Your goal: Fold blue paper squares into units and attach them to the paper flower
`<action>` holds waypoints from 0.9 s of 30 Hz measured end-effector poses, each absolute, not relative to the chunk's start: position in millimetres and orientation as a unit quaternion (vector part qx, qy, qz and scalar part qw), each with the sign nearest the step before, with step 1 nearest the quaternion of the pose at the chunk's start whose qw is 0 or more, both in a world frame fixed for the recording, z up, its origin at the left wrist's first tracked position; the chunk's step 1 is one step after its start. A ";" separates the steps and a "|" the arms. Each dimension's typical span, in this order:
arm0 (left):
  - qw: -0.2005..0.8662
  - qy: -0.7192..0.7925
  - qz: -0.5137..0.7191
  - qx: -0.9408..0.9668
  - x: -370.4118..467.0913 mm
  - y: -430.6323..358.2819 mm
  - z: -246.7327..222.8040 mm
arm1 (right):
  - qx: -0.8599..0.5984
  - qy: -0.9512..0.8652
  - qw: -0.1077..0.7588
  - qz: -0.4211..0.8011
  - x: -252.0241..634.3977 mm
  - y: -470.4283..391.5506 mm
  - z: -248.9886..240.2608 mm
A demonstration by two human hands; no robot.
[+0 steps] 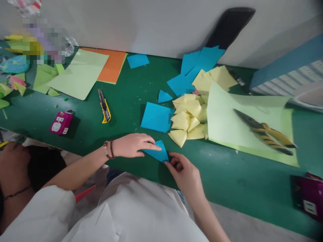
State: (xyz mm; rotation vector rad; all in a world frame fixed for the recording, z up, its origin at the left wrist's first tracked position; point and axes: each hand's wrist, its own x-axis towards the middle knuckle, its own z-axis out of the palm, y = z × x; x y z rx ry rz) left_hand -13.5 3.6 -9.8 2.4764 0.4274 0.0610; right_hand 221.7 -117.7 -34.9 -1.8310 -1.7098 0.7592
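A small piece of blue paper [161, 154], folded to a triangular shape, lies at the near edge of the green table. My left hand [133, 145], with beaded bracelets at the wrist, rests on its upper left part with the fingers stretched out. At its right corner, my right hand [185, 169] pinches the paper between thumb and index finger. Just beyond it is a stack of blue paper squares [156, 117]. A small blue folded piece [165, 96] lies behind that stack. Pale yellow folded paper pieces [188, 114] are heaped to the right.
A yellow utility knife [104, 107] and a purple box [61, 123] lie to the left. Pliers [264, 131] rest on light green sheets [234, 117] at right. Orange paper [112, 67] lies at the back. Another person's arm [15, 171] is at the left edge.
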 end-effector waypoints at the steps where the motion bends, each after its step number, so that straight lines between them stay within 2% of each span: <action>1: 0.306 0.168 0.036 0.936 -11.8 0.5 -10.0 | -0.673 -0.632 0.261 0.281 221.1 -118.4 -34.4; 7: 0.274 0.248 0.079 0.926 2.1 -14.5 -11.0 | -0.639 -0.675 0.272 0.248 217.2 -123.6 -21.5; 11: 0.327 0.213 0.131 0.911 0.3 -17.6 -17.9 | -0.549 -0.755 0.275 0.227 229.4 -122.1 -12.3; 17: 0.393 0.196 0.177 0.881 -8.9 -21.3 -25.0 | -0.434 -0.862 0.233 0.116 244.5 -115.6 -19.7; 22: 0.337 0.212 0.186 0.898 -12.6 -38.2 -27.4 | -0.415 -0.860 0.260 0.146 240.4 -116.3 -33.5; 27: 0.261 0.390 0.231 0.852 -8.1 -63.7 -30.5 | -0.503 -0.790 0.291 0.195 229.9 -113.8 -33.3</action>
